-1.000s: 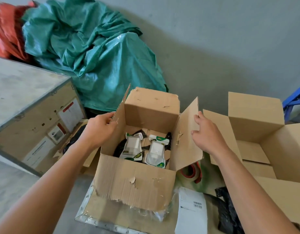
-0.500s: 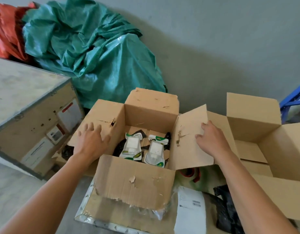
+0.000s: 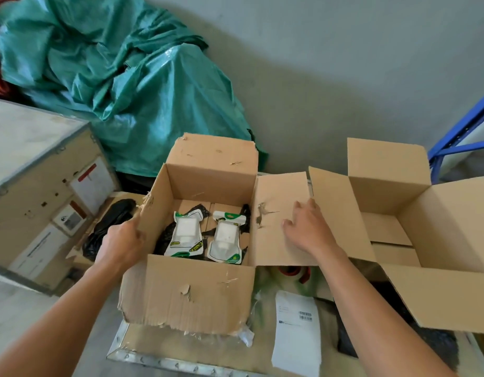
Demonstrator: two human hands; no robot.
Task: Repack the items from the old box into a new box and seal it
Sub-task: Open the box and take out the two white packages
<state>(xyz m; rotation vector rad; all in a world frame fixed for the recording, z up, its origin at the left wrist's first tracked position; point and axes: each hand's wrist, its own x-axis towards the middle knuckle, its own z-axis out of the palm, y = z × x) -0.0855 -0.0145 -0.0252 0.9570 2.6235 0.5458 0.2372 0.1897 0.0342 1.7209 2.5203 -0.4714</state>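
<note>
The torn old cardboard box (image 3: 189, 292) stands open in front of me. Two white pouches with green print (image 3: 184, 234) (image 3: 226, 238) lie on its bottom among black plastic. My left hand (image 3: 121, 244) grips the box's left wall at the rim. With fingers spread, my right hand (image 3: 307, 229) presses the right flap (image 3: 276, 191) down flat. The new box (image 3: 426, 213) stands open to the right, nothing visible inside it.
A roll of tape with a red core (image 3: 292, 272) shows under the right flap. A white label sheet (image 3: 296, 327) and black plastic lie in front. A wooden crate (image 3: 36, 186) stands left, a green tarp (image 3: 126, 83) behind, a blue rack (image 3: 464, 131) far right.
Both side flaps have been folded outward. My left hand has moved from the left flap to the box's left wall; my right hand has pushed the right flap down flat.
</note>
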